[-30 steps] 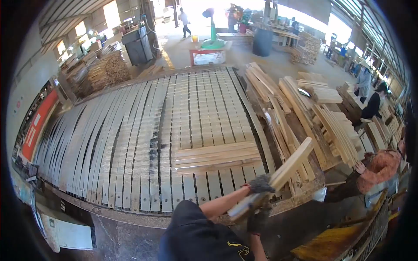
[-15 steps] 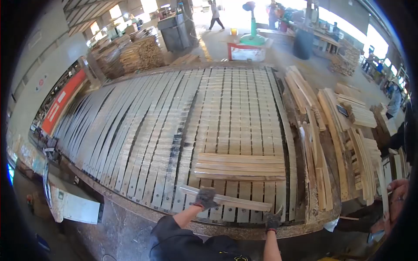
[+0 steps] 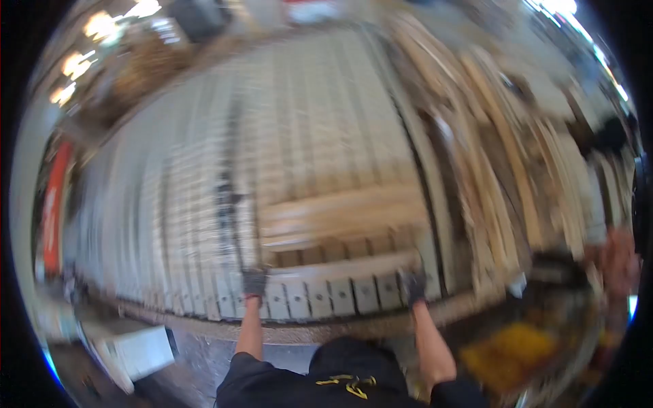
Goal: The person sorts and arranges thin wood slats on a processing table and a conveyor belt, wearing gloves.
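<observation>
A single wooden strip lies crosswise near the front edge of the slatted table. My left hand, in a dark grey glove, is closed at the strip's left end. At its right end my right hand, gloved alike, is closed too. Motion blur smears the fingers of both hands. Just beyond the strip, several wooden strips lie side by side as a bundle, parallel to it, with a gap between.
Long timber pieces lie in rows along the table's right side. A white box-like panel stands at the lower left, and a red banner at far left. Part of another person's hand shows at the right edge.
My view has swung down and to the right. My left hand has gone from partway along the single strip to its left end; my right hand stays by the right end.
</observation>
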Demonstrator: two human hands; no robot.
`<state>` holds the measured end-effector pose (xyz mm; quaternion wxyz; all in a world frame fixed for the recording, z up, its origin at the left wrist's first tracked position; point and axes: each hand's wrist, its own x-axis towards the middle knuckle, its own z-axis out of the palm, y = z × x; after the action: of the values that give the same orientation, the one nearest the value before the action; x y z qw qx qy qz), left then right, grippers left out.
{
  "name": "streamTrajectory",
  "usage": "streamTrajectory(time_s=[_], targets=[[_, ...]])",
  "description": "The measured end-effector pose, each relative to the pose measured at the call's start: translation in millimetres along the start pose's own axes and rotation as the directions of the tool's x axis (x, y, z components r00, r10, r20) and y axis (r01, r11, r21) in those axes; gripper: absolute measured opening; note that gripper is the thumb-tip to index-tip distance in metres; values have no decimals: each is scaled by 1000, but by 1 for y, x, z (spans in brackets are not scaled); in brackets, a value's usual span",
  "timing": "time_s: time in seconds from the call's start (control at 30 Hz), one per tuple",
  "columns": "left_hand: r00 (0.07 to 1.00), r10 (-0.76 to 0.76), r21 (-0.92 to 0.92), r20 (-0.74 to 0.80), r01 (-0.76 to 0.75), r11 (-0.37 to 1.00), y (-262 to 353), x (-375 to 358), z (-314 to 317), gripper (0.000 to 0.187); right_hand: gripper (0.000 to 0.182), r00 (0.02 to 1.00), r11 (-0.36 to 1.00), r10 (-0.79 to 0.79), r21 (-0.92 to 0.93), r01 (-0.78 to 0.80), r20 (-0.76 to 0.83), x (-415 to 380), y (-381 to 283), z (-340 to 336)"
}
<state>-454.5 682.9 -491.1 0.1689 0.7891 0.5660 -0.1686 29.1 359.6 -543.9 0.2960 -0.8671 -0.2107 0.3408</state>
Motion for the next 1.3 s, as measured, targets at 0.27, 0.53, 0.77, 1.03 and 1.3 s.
streamTrajectory(time_s=[0.27,0.53,0.77,1.03,1.3], targets=[[964,-262,-651,32,219,727,103,7,-85,86,79,978,985,-103,115,125,-183,24,-106,-76],[934,-352,-844,57,233,483,128,5,-81,94,76,973,968,-139,184,173,-184,44,-106,-97],[908,-412,-826,80,292,483,143,1,-96,90,74,976,971,-158,159,181,-147,42,-101,-103],[832,-46,-318,-553,-160,934,182,-14,-73,106,85,932,939,-198,215,270,-304,45,-74,-75],[778,589,180,-219,-561,808,297,-20,-52,90,77,964,987,-77,117,109,-253,-115,30,-126]])
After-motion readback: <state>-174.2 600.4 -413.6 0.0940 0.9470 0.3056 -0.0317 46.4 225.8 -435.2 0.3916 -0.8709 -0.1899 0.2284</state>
